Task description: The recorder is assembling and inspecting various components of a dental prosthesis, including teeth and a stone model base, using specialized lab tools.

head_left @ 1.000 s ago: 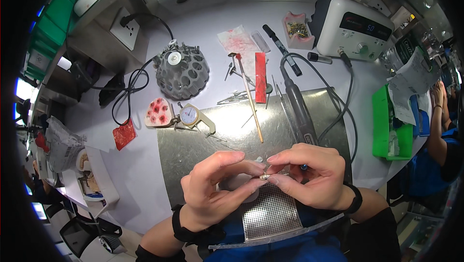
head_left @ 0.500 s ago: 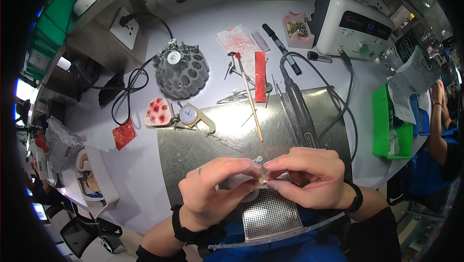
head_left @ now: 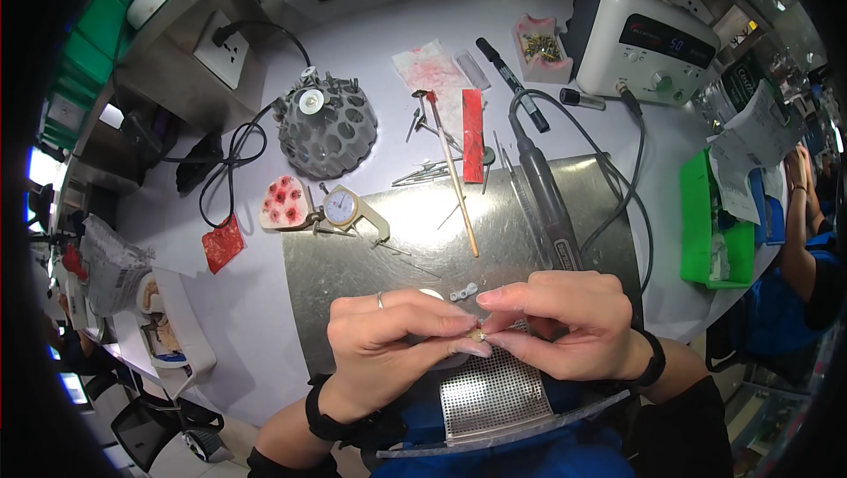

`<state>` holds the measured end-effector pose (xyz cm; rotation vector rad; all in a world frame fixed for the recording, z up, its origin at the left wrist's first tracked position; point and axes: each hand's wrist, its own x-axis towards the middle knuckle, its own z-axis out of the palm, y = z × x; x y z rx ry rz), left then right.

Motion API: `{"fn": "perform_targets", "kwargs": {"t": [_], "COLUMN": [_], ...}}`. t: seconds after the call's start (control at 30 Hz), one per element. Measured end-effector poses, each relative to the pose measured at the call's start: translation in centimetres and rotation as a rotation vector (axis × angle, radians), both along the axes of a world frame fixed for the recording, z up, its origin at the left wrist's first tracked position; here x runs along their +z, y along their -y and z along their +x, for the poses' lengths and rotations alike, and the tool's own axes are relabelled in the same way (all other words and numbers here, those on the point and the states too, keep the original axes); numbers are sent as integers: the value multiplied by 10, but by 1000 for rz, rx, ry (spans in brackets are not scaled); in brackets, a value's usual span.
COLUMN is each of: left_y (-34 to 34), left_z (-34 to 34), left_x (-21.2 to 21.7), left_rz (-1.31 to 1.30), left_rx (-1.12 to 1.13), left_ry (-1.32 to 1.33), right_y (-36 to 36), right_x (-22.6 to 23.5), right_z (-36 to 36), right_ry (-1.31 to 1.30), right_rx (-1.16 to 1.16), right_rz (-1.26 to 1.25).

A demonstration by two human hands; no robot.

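Fingertips of my left hand (head_left: 388, 337) and my right hand (head_left: 573, 324) meet over the near edge of the metal plate (head_left: 353, 249). Between them they pinch a small yellowish-white piece (head_left: 477, 335), largely covered by the fingers, its exact kind unclear. My left hand is closed, with a ring on one finger; my right thumb and index finger press against the piece's other side. Just beyond the fingertips, a small grey-white row of tooth-shaped pieces (head_left: 463, 292) lies on the plate. Below my hands is a perforated metal grille (head_left: 494, 394).
A grey handpiece (head_left: 551, 205) is cabled to the white control unit (head_left: 657, 50). Left of it lie a red strip (head_left: 473, 136), a wooden-handled brush (head_left: 459, 205), a dial gauge (head_left: 341, 206) and a red-marked model (head_left: 284, 203). A bur holder (head_left: 328, 130) and green bin (head_left: 706, 222) flank the bench.
My left hand has turned and its fingers have come closer together, so its ring shows. The grey-white row beyond my fingertips is now more exposed. My right hand has hardly moved.
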<state>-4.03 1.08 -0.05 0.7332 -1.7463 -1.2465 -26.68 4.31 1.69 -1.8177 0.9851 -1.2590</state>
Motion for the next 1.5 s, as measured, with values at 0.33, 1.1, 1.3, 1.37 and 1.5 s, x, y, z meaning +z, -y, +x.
{"fn": "perform_targets", "kwargs": {"t": [0.33,1.1,1.3,1.37,1.5], "left_y": [-1,-9,-9,-8,-7], "left_z": [1,-8,-6,-6,-5], "left_x": [7,2,12,14,14], "left_rz": [62,115,243,267,236], "left_rx": [-19,20,7,3,10], "left_ry": [12,-15,81,91,120], "right_y": [1,1,2,2,-1], "right_x": [-7,-8,-8,-4,2], "right_z": [-2,4,-4,-4,-5], "right_ry": [-4,-14,-158,-73,-5], "right_rx": [-13,-116,-106,-61,-32], "right_rz": [-123,-222,-336,-176,92]}}
